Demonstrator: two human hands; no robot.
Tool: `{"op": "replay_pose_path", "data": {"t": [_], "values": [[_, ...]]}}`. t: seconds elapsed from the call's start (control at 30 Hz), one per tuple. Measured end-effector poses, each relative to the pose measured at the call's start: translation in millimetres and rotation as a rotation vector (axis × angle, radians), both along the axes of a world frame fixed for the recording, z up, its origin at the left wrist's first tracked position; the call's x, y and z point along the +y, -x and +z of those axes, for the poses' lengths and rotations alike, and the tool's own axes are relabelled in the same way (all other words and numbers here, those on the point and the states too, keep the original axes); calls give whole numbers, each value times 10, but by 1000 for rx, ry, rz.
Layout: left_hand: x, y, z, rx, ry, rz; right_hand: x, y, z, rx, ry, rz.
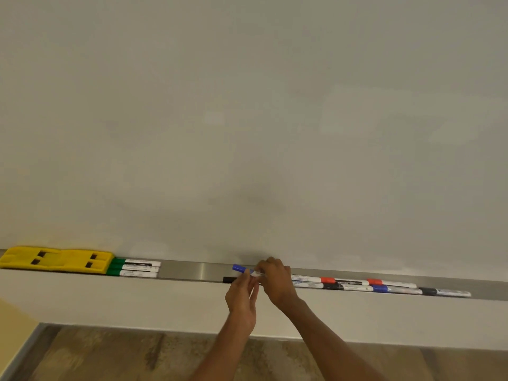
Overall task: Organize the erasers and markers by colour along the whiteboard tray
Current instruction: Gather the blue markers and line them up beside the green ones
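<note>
A metal tray [192, 270] runs along the bottom of the whiteboard. Two yellow erasers [56, 259] lie side by side at its left end, with three green-capped markers [133, 268] stacked right beside them. My right hand [276, 279] holds a blue-capped marker [239, 268] just above the tray's middle, cap pointing left. My left hand [242, 295] is beneath it, fingers touching the marker's barrel. A black-capped marker [228, 279] lies in the tray under my hands. To the right lie several mixed markers: red caps [327, 280], black [427, 291] and blue [380, 289].
The whiteboard [247, 119] fills the upper view, wiped clean with faint smudges. Below the tray is a pale wall band [137, 306], then a wood-pattern floor [123, 356]. A bare stretch of tray lies between the green markers and my hands.
</note>
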State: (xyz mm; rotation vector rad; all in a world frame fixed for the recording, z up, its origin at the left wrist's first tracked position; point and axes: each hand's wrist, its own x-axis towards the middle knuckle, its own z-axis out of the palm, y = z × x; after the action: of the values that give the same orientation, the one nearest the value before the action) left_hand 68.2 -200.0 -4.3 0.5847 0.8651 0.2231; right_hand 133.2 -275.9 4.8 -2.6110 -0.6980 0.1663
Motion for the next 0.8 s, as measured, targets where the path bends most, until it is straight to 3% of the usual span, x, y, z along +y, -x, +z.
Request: {"op": "replay_pose_path", "data": {"t": [0.17, 0.27, 0.43, 0.8], "values": [[-207, -89, -2, -2, -21, 7, -286, -24, 58, 102, -129, 108], [-294, -91, -6, -7, -2, 24, -558, -104, 54, 84, -127, -8], [-376, -35, -61, 7, 59, 31, -913, -219, -15, 84, 195, -105], [-425, 33, -149, -13, 105, 16, -924, -364, -76, -47, 515, 41]]}}
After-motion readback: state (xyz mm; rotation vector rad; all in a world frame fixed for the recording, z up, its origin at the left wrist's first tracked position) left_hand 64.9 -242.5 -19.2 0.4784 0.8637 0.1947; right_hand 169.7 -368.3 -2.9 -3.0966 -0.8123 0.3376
